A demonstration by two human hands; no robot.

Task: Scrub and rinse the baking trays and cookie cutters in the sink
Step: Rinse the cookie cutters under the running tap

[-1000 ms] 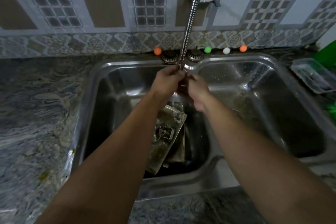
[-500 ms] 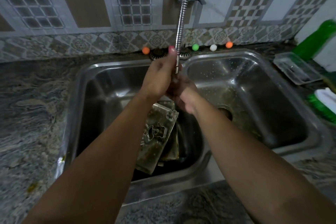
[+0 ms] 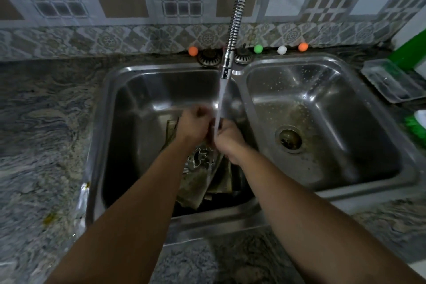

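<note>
Both hands, left (image 3: 193, 125) and right (image 3: 227, 136), curled under tap (image 3: 225, 67) stream over trays (image 3: 200, 178); grasp blurred, cannot tell.

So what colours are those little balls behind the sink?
In the head view: two orange balls, one green and one white.
</note>
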